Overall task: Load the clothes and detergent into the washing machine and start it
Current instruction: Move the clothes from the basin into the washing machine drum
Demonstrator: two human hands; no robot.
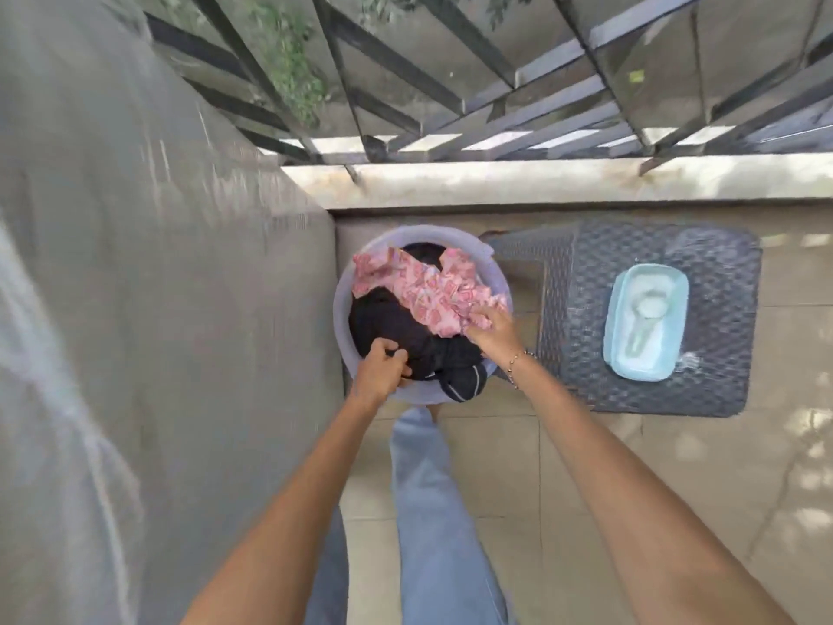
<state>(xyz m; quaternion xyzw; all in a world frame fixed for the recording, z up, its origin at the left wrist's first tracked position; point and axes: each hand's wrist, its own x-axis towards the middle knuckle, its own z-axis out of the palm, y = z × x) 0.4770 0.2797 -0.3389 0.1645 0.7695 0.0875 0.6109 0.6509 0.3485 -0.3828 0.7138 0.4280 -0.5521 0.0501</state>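
We bend over round tub (pixel 342 309) on tiled floor. Left hand (pixel 381 369) clenched on dark clothes (pixel 387 322) at tub's near rim; right hand (pixel 491 329) grasping pink patterned cloth (pixel 428 286) inside. Detergent box (pixel 647 322) on stool (pixel 721 390) right of tub.

Basin (pixel 342 309) of clothes (pixel 396 322) on floor at 12 o'clock before my feet, my left hand (pixel 381 369) and right hand (pixel 489 329) in it, stool (pixel 712 390) at 2 o'clock carrying detergent box (pixel 647 322), wall (pixel 180 286) at 9 o'clock, railing (pixel 450 106) behind.

Dark clothes (pixel 396 327) fill a pale round tub (pixel 345 281) on the floor, a pink patterned cloth (pixel 423 286) draped across them. White detergent powder (pixel 649 304) sits in a light blue tray (pixel 676 286).
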